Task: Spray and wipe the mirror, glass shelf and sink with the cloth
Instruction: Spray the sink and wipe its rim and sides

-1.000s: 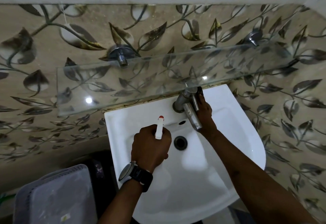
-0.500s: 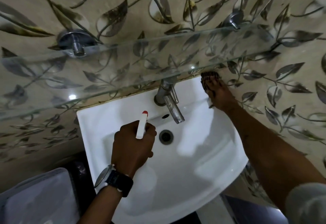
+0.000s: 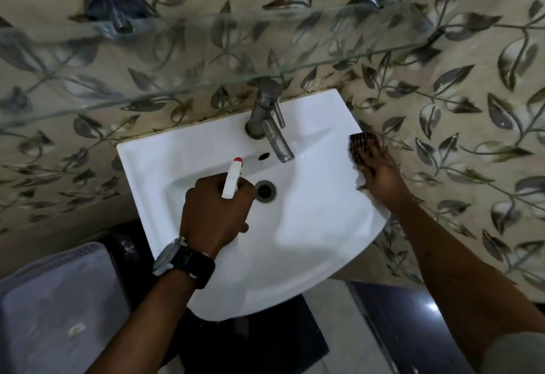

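A white sink (image 3: 309,226) hangs on a leaf-patterned wall, with a steel tap (image 3: 269,120) at its back and a drain (image 3: 265,191) in the bowl. My left hand (image 3: 215,211), a watch on its wrist, grips a white spray bottle whose red-tipped nozzle (image 3: 233,177) sticks up over the bowl. My right hand (image 3: 379,174) presses a dark striped cloth (image 3: 364,143) flat on the sink's right rim. The glass shelf (image 3: 206,58) runs across above the tap on two metal pegs. The mirror is out of view.
A pale plastic basket (image 3: 56,306) stands at the lower left beside the sink. A dark mat (image 3: 265,341) lies on the floor under the bowl. The tiled wall (image 3: 457,93) closes in right behind and to the right of the sink.
My right hand has slid with the cloth from beside the tap to the back right corner, then forward along the right rim. The view tilted down. My left hand stays over the bowl.
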The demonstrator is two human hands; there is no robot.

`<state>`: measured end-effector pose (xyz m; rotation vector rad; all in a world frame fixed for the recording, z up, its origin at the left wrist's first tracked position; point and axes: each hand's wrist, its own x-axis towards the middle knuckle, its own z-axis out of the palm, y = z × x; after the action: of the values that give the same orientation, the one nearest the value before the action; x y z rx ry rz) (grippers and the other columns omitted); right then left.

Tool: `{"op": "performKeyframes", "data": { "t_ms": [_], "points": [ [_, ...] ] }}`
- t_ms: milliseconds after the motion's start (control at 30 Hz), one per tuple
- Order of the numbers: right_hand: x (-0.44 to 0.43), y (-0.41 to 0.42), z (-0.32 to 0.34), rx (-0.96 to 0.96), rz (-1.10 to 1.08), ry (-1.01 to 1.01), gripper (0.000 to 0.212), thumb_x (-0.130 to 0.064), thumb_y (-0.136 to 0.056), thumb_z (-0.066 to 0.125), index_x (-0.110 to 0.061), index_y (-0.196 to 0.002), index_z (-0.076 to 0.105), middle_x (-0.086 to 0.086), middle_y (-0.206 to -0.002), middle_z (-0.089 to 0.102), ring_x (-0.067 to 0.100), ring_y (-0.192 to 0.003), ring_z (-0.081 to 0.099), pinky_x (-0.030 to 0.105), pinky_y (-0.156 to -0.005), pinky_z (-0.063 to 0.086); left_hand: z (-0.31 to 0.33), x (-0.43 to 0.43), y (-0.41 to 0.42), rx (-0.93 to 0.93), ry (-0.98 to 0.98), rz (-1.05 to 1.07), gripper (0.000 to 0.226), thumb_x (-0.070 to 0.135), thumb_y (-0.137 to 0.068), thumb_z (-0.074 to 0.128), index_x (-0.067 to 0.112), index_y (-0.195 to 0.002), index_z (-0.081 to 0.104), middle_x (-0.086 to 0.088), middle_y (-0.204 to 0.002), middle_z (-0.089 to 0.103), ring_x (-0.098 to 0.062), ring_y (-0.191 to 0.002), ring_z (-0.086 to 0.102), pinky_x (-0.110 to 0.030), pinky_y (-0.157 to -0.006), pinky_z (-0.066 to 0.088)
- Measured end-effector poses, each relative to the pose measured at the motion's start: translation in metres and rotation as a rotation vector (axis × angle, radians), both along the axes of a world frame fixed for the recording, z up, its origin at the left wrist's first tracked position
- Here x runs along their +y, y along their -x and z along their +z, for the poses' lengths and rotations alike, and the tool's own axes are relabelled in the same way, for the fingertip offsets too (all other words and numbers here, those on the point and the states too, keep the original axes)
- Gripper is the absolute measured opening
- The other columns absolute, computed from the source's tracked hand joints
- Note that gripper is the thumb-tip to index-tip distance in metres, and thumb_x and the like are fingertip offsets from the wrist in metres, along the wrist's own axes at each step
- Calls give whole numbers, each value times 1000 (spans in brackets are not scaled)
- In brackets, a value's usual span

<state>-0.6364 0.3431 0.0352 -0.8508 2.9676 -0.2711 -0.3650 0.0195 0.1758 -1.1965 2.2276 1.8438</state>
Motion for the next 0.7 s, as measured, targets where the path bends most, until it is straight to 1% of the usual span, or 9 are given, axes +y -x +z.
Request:
{"op": "performKeyframes", "data": {
  "t_ms": [100, 167, 233, 333, 400, 467, 533, 633, 700],
  "points": [
    [24, -36, -7, -10, -127, 80, 48, -20, -104, 43, -20, -152, 45, 10, -166, 28, 42, -147, 34, 50, -116, 38, 2, 10, -13, -12, 9, -62, 26, 30, -91, 67, 7, -96, 77, -15, -91, 82, -21, -46, 74, -51, -77, 65],
    [39, -65, -15, 20, -177, 74, 49, -26, -104, 41, -16, -152, 46, 14, -164, 30, 43, -147, 32, 44, -118, 28, 2, 16, -23, -18, 26, -96, 23, 28, -93, 67, 8, -94, 78, -13, -91, 82, -22, -46, 74, -50, -77, 65],
    [41, -88, -21, -1, -238, 81, 56, -38, -103, 31, -14, -151, 46, 17, -163, 31, 44, -148, 32, 42, -120, 22, 0, 19, -31, -31, 25, -105, 24, 27, -93, 66, 7, -90, 78, -14, -91, 82, -23, -46, 74, -52, -78, 64],
    [37, -133, -27, -25, -354, 114, 61, -44, -103, 24, -15, -152, 45, 13, -164, 33, 41, -148, 32, 44, -120, 23, 3, 19, -50, -33, 22, -111, 22, 27, -92, 66, 12, -82, 79, -13, -89, 82, -24, -46, 74, -53, -77, 65],
    [28, -172, -24, -26, -368, 156, 58, -40, -104, 25, -16, -151, 46, 10, -162, 36, 37, -150, 32, 45, -123, 21, 7, 16, -63, -22, 4, -88, 23, 25, -92, 67, 26, -71, 76, -3, -82, 82, -26, -47, 74, -50, -77, 66],
    [11, -216, -16, -15, -357, 221, 49, -34, -107, 32, -17, -148, 51, 7, -159, 43, 36, -150, 30, 47, -123, 25, 8, 10, -75, -22, -5, -69, 29, 24, -92, 68, 38, -66, 69, 7, -78, 81, -28, -49, 74, -49, -78, 66],
    [-11, -259, -9, -48, -346, 283, 41, -29, -107, 40, -19, -144, 56, 4, -155, 49, 32, -151, 29, 50, -121, 29, 9, 2, -86, -29, 1, -51, 30, 24, -91, 68, 40, -66, 68, 9, -77, 81, -30, -51, 75, -50, -79, 66],
    [-48, -314, -7, -194, -317, 325, 43, -38, -106, 35, -28, -144, 53, -9, -157, 44, 15, -155, 18, 63, -116, 30, 9, -11, -100, -38, 12, -12, 28, 25, -92, 67, 37, -67, 70, 5, -81, 82, -31, -54, 75, -51, -77, 66],
    [-71, -344, -10, -253, -274, 313, 43, -40, -106, 35, -32, -144, 51, -14, -157, 40, 8, -155, 12, 66, -112, 28, 8, -21, -110, -48, 12, 15, 28, 24, -93, 66, 36, -68, 69, 3, -84, 82, -33, -52, 74, -49, -77, 65]
  ]
}}
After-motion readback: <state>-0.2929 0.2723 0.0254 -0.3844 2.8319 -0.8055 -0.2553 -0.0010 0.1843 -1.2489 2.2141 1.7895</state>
